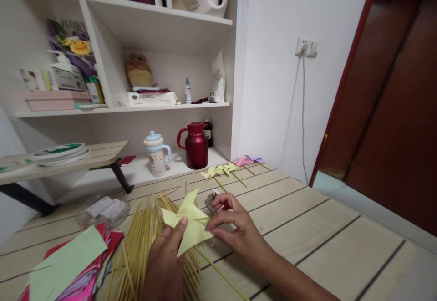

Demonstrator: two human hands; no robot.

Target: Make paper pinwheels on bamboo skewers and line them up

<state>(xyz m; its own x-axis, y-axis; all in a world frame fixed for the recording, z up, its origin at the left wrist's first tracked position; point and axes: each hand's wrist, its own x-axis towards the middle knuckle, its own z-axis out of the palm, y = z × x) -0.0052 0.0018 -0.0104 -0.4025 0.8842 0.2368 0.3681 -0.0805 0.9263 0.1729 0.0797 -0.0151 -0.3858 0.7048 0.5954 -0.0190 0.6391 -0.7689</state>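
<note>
A pale yellow paper pinwheel (pixel 193 237) with folded, pointed blades is held up over the table. My left hand (pixel 165 255) grips it from the lower left, the thumb pressed on its front. At its right edge, the thumb and index finger of my right hand (pixel 241 228) pinch together on the paper; whether something tiny is between them cannot be seen. Just behind the right fingers sits a small grey container (pixel 210 202), partly hidden. Many thin wooden sticks (pixel 141 232) lie in a loose pile beneath and beside my left hand.
Coloured paper sheets (pixel 68 264) are stacked at front left, near a clear tray (pixel 105 210) with white packets. Yellow pinwheels (pixel 218 170) and a pink one (pixel 243 160) on sticks lie at the back. Behind stand a red jug (pixel 196 148) and a cup (pixel 157 160).
</note>
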